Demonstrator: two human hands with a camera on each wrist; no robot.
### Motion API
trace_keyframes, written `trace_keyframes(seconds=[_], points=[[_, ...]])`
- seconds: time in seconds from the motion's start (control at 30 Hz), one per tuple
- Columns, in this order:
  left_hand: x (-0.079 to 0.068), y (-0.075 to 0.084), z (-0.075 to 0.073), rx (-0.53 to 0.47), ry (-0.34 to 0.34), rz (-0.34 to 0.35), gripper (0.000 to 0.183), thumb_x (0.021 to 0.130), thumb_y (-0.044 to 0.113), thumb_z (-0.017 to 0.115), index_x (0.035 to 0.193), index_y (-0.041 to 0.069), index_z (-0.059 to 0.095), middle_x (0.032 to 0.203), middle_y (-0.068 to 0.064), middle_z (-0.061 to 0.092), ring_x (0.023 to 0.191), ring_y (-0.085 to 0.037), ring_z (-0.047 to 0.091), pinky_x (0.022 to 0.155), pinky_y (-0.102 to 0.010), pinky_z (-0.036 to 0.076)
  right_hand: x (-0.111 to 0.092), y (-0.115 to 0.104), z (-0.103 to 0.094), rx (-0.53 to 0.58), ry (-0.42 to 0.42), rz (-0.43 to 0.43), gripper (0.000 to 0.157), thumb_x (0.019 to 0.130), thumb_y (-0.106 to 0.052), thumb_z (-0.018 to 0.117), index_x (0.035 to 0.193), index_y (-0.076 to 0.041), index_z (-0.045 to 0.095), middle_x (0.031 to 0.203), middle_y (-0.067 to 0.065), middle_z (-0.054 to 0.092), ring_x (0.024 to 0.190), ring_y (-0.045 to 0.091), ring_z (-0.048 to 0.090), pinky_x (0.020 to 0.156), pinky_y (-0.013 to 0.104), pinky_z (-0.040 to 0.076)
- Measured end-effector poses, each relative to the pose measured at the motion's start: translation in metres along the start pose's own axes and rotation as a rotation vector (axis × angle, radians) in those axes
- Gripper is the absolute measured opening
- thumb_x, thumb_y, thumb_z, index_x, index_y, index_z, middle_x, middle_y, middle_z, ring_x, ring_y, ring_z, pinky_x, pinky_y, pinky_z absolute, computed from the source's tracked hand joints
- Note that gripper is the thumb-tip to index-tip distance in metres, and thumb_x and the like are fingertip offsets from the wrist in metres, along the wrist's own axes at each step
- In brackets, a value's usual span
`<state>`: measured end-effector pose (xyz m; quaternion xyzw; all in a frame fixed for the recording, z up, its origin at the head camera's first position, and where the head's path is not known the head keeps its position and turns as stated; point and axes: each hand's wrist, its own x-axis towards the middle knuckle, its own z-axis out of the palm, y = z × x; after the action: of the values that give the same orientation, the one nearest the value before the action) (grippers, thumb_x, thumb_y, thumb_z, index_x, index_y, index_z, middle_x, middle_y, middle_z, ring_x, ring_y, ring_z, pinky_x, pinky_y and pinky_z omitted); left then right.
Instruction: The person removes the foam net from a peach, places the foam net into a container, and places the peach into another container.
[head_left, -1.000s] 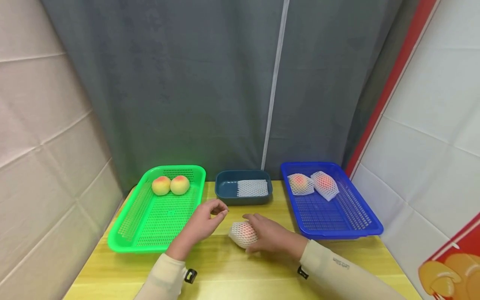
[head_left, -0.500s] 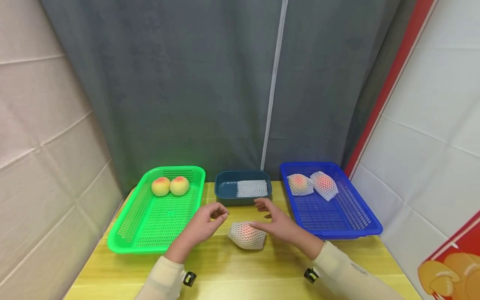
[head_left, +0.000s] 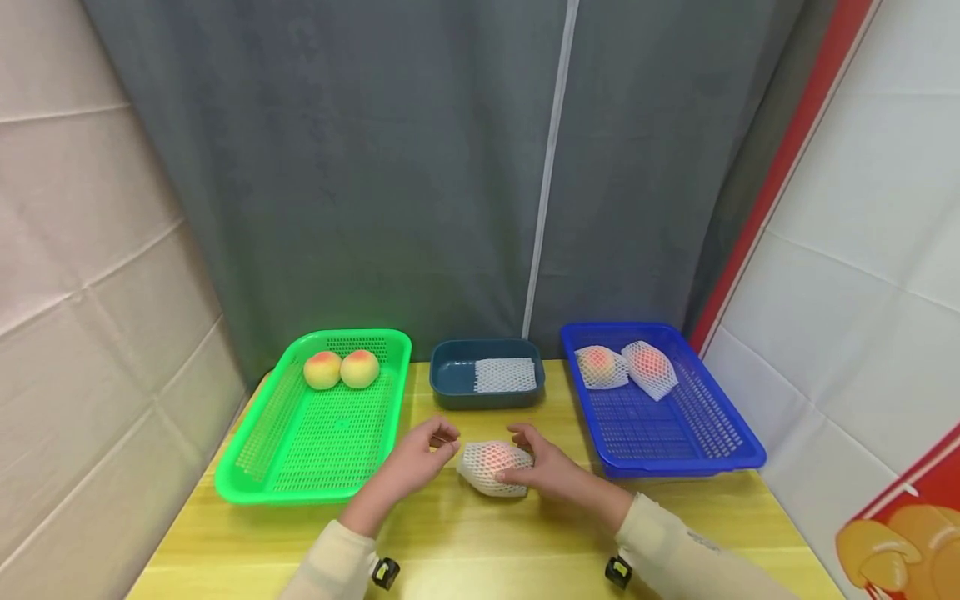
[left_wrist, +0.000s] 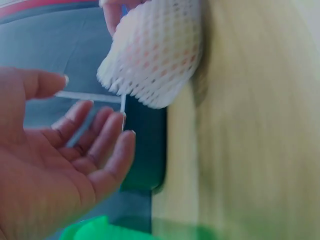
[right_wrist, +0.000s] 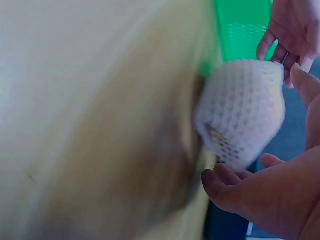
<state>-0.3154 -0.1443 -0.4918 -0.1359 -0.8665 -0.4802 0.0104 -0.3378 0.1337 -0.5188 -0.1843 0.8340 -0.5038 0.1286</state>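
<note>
A peach (head_left: 495, 468) in a white foam net lies on the wooden table between the two hands. My left hand (head_left: 420, 457) is just left of it, fingers loosely bent and holding nothing; the left wrist view shows the palm and a gap between the fingertips (left_wrist: 122, 145) and the net's frilled end. My right hand (head_left: 551, 471) is at the peach's right end, thumb in front and fingers behind. In the right wrist view its thumb and fingers are spread around the netted peach (right_wrist: 245, 110), fingertips right at the net's open edge.
At the left, a green basket (head_left: 341, 450) holds two bare peaches (head_left: 341, 370). A dark teal tray (head_left: 453, 379) with flat white foam nets (head_left: 505, 375) stands at the back middle. The blue basket (head_left: 660, 437) on the right contains two netted peaches (head_left: 627, 369).
My right hand let go of the netted peach and lifted off it, then came back down to its right end. My left hand shifted slightly down and towards the right. The peach stayed in place.
</note>
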Motion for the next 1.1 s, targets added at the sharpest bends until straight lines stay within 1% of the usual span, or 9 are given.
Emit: trace_keyframes(seconds=[0.2,0.33,0.47,0.63,0.77,0.87,0.97,1.03,1.1], points=[[-0.002,-0.009,0.013,-0.011,0.007,-0.092,0.017,0.105,0.016,0.073,0.116,0.004,0.070,0.110,-0.007,0.073,0.103,-0.024,0.069,0.086,-0.043,0.061,0.003,0.007,0.017,0.026,-0.016,-0.013,0.097,0.088,-0.025,0.095,0.165,-0.004,0.040,0.154,0.024,0.057,0.131,0.037,0.062,0.114,0.063,0.047],[-0.003,-0.011,0.014,-0.013,-0.004,-0.119,0.015,0.105,0.018,0.072,0.113,0.006,0.073,0.107,-0.005,0.073,0.098,-0.021,0.067,0.080,-0.038,0.059,0.006,0.009,0.025,0.043,-0.028,-0.040,0.098,0.086,-0.021,0.097,0.163,-0.004,0.040,0.147,0.020,0.060,0.126,0.033,0.063,0.109,0.057,0.052],[-0.003,-0.011,0.013,-0.006,-0.016,-0.117,0.013,0.106,0.016,0.069,0.110,0.005,0.075,0.100,-0.003,0.073,0.092,-0.019,0.064,0.078,-0.038,0.057,0.009,0.010,0.029,0.038,-0.015,-0.042,0.093,0.085,-0.020,0.098,0.160,-0.006,0.044,0.142,0.015,0.063,0.121,0.029,0.064,0.105,0.052,0.054],[-0.001,-0.013,0.014,-0.016,-0.030,-0.087,0.011,0.107,0.009,0.067,0.108,0.003,0.076,0.098,-0.004,0.074,0.090,-0.018,0.065,0.079,-0.038,0.057,0.012,0.013,0.032,0.039,0.014,-0.049,0.083,0.084,-0.018,0.098,0.151,-0.008,0.051,0.134,0.012,0.066,0.114,0.027,0.064,0.098,0.048,0.056],[0.001,-0.014,0.014,-0.052,-0.035,-0.048,0.011,0.106,0.005,0.068,0.111,0.003,0.077,0.102,-0.004,0.076,0.093,-0.017,0.066,0.081,-0.036,0.059,0.012,0.011,0.030,0.035,0.032,-0.059,0.081,0.082,-0.017,0.098,0.148,-0.008,0.053,0.132,0.011,0.067,0.111,0.025,0.066,0.096,0.045,0.056],[0.002,-0.014,0.013,-0.077,-0.020,0.019,0.013,0.104,0.003,0.071,0.115,0.004,0.078,0.108,-0.005,0.077,0.098,-0.018,0.069,0.086,-0.035,0.061,0.010,0.005,0.026,0.036,0.038,-0.080,0.082,0.081,-0.018,0.098,0.149,-0.009,0.053,0.134,0.012,0.067,0.114,0.025,0.067,0.099,0.044,0.057],[0.003,-0.013,0.011,-0.119,-0.010,0.092,0.018,0.102,0.000,0.073,0.120,0.002,0.076,0.113,-0.008,0.078,0.105,-0.024,0.073,0.092,-0.036,0.063,0.008,-0.003,0.020,0.041,0.031,-0.123,0.082,0.082,-0.017,0.097,0.150,-0.007,0.053,0.136,0.014,0.066,0.117,0.027,0.067,0.101,0.044,0.057],[0.004,-0.013,0.010,-0.146,-0.018,0.138,0.022,0.101,-0.002,0.074,0.123,0.000,0.075,0.118,-0.011,0.077,0.110,-0.028,0.074,0.094,-0.036,0.063,0.006,-0.008,0.016,0.045,0.025,-0.157,0.081,0.082,-0.016,0.097,0.149,-0.005,0.053,0.136,0.015,0.066,0.118,0.028,0.066,0.101,0.043,0.057],[0.004,-0.012,0.008,-0.189,-0.034,0.158,0.028,0.100,-0.004,0.075,0.127,-0.001,0.074,0.124,-0.014,0.075,0.115,-0.032,0.073,0.095,-0.036,0.063,0.004,-0.013,0.012,0.036,0.013,-0.184,0.080,0.082,-0.016,0.097,0.149,-0.005,0.054,0.136,0.015,0.066,0.118,0.027,0.066,0.100,0.040,0.057]])
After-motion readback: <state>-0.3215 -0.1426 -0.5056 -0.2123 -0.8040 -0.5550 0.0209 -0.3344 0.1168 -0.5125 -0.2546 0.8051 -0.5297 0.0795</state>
